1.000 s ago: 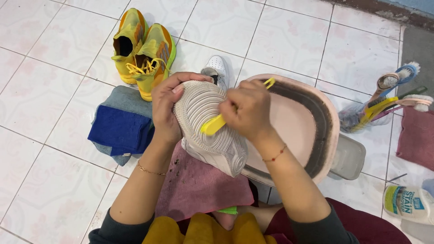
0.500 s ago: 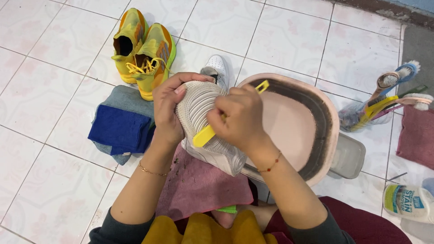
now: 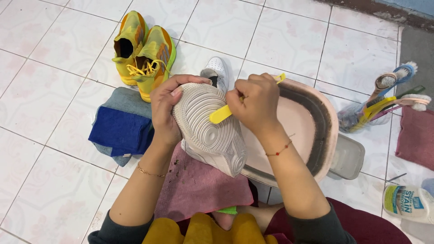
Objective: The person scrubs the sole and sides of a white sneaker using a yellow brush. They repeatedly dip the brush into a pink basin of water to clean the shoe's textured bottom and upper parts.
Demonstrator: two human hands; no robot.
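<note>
My left hand grips a white sneaker turned sole up, fingers curled over its toe end. My right hand is closed on a yellow brush, whose end rests on the grey ridged sole. The shoe is held over a mauve cloth on my lap, beside a pink basin of water. A second white sneaker lies just behind the held one.
A pair of yellow sneakers stands on the white tiles at upper left. Folded blue and grey cloths lie left. Several brushes sit in a clear holder at right, with a maroon cloth and a cleaner bottle nearby.
My right hand has shifted the yellow brush a little across the sole, down and then back toward the heel side. The left hand keeps the same hold on the shoe.
</note>
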